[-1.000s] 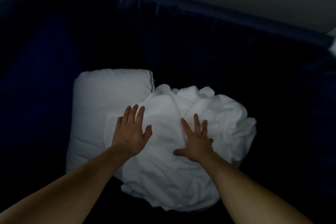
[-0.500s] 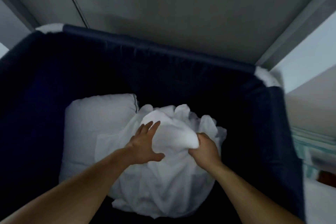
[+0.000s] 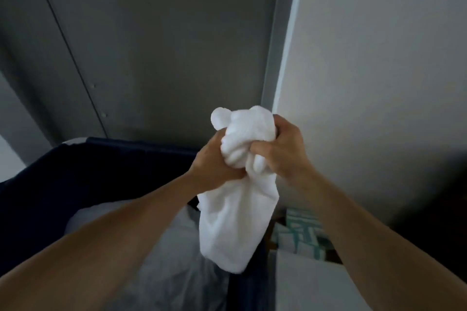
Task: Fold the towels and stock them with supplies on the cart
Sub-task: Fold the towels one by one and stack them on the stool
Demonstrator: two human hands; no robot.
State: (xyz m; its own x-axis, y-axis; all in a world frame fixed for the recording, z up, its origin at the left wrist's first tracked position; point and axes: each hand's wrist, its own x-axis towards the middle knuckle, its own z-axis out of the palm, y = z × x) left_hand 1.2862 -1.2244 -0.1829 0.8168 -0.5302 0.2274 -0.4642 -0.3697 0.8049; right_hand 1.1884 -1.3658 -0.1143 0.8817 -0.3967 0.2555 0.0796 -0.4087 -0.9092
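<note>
A white towel [image 3: 237, 222] hangs bunched in the air above the right-hand end of the navy fabric bin [image 3: 75, 184], lifted clear of the bin's rim. The left grip [image 3: 212, 166], a bare hand, is clenched round the towel's gathered neck on the side nearer the bin's middle, fingers curled into the cloth. The right grip [image 3: 283, 151], also bare, grasps the same bunch from the side away from the bin, thumb and fingers dug into the folds. The two sit close together with the cloth squeezed between them. A knobbly wad of towel sticks up above both, and the rest drops below them as a loose tube whose lower end dangles in front of the bin's right wall; whether it touches that wall cannot be told. Inside the bin, under the left forearm, lies pale white linen [image 3: 164, 247], dim and blurred. Behind the bin rises a grey panel [image 3: 151, 45] with a thin seam running up it. Beyond the bin's right end stands a lighter wall [image 3: 379, 58]. Low down just right of the bin, teal-and-white patterned packs [image 3: 303, 235] sit beside a plain white surface [image 3: 303, 283], too blurred to identify.
</note>
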